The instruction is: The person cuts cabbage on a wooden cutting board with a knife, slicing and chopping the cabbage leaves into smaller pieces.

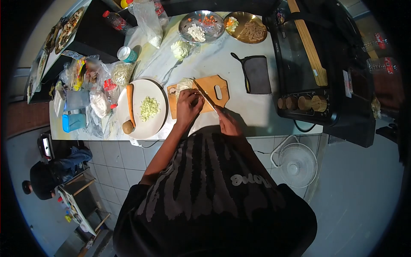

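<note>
On a wooden cutting board (221, 79) lies a pale piece of cabbage (185, 83). My left hand (189, 105) grips its near side with bent fingers. My right hand (230, 123) is closed round the handle of a knife (204, 97), its blade pointing up and left over the board, close to my left fingertips. Left of the board, a large white plate (160, 115) bears chopped pale-green cabbage (149, 108), a long orange carrot (130, 105) and a round brown thing like a potato (128, 127).
Metal plates (183, 37) (262, 39) of cut food stand at the back, near a cabbage chunk (180, 49). A dark pot holder (257, 75) lies right, beside a black oven (291, 64). Bags and a blue container (73, 122) crowd the left. Another person (47, 177) sits far left.
</note>
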`<state>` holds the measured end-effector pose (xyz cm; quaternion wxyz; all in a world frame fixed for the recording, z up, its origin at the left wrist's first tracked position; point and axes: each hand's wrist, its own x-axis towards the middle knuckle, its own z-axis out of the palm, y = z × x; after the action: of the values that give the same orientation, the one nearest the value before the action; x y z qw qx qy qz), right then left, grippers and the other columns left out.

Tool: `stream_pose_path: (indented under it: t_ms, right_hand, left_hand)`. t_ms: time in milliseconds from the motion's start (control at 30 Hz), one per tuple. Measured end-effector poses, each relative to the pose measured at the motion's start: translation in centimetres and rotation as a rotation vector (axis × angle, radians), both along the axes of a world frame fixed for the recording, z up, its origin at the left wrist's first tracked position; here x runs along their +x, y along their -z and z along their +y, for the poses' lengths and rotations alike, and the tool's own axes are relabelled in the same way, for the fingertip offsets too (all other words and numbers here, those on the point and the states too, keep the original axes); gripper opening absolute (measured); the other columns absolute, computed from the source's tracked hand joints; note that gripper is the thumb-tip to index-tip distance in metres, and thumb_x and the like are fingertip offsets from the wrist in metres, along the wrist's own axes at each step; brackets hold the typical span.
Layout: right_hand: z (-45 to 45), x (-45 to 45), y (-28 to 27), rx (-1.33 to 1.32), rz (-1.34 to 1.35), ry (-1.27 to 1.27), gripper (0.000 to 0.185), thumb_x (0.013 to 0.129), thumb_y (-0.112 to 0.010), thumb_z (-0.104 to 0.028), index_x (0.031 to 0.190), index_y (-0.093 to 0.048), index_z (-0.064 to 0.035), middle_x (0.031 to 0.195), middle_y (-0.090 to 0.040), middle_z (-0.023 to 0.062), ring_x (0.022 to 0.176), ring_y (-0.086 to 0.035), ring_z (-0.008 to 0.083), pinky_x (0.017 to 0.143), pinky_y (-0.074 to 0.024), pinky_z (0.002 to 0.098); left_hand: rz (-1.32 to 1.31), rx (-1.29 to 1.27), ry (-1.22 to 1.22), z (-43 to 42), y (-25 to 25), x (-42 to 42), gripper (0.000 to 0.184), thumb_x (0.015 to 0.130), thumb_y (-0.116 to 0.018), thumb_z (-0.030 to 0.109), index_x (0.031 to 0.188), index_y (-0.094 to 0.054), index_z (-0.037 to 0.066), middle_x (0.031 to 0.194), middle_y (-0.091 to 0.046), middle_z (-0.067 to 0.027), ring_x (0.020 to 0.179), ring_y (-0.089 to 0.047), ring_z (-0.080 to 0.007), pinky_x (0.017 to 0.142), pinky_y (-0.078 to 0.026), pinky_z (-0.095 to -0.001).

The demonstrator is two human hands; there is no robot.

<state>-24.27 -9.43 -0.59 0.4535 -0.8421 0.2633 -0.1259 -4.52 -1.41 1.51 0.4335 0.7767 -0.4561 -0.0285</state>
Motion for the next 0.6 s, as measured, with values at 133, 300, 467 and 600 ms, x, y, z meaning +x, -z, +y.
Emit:
stream_pose_path:
  t_ms: [133, 300, 467, 600]
  right_hand:
    - [0.1, -0.1, -0.3, 0.008, 0.060, -0.003, 0.058, 0.096, -0.051, -0.004, 0.151, -0.044, -0.0211, 0.108, -0.061, 0.0258, 0.098, -0.063, 0.0439, 0.082, -0.0518, 0.0485]
    - [0.0, 0.1, -0.8, 0.017, 0.142, -0.012, 0.059, 0.095, -0.050, 0.000, 0.150, -0.045, -0.0185, 0.105, -0.060, 0.0240, 0.096, -0.062, 0.0418, 0.082, -0.0511, 0.0466]
    - [0.2, 0.4, -0.5, -0.027, 0.121, 0.005, 0.059, 0.098, -0.052, -0.010, 0.153, -0.041, -0.0277, 0.113, -0.061, 0.0313, 0.098, -0.065, 0.0474, 0.081, -0.0541, 0.0527]
    - [0.4, 0.3, -0.7, -0.095, 0.211, 0.033, 0.060, 0.097, -0.052, -0.010, 0.153, -0.041, -0.0278, 0.116, -0.060, 0.0334, 0.100, -0.065, 0.0480, 0.081, -0.0543, 0.0530]
  left_hand:
    - [0.012, -0.015, -0.033, 0.1, 0.0, -0.3, 0.011, 0.080, -0.076, 0.007, 0.089, -0.076, 0.001, 0.103, -0.066, -0.0108, 0.098, -0.058, -0.0276, 0.084, -0.051, -0.0370]
    - [0.026, -0.007, -0.038, 0.2, 0.3, -0.2, 0.013, 0.081, -0.077, 0.008, 0.091, -0.076, 0.000, 0.101, -0.062, -0.0100, 0.098, -0.057, -0.0270, 0.084, -0.049, -0.0366]
    - [0.030, -0.015, -0.046, 0.2, 0.3, -0.2, 0.012, 0.080, -0.076, 0.008, 0.090, -0.076, 0.002, 0.101, -0.062, -0.0096, 0.098, -0.057, -0.0267, 0.085, -0.049, -0.0367]
    - [0.011, 0.025, -0.041, 0.2, 0.0, -0.2, 0.014, 0.081, -0.075, 0.013, 0.092, -0.077, 0.005, 0.103, -0.064, -0.0094, 0.102, -0.059, -0.0270, 0.088, -0.049, -0.0379]
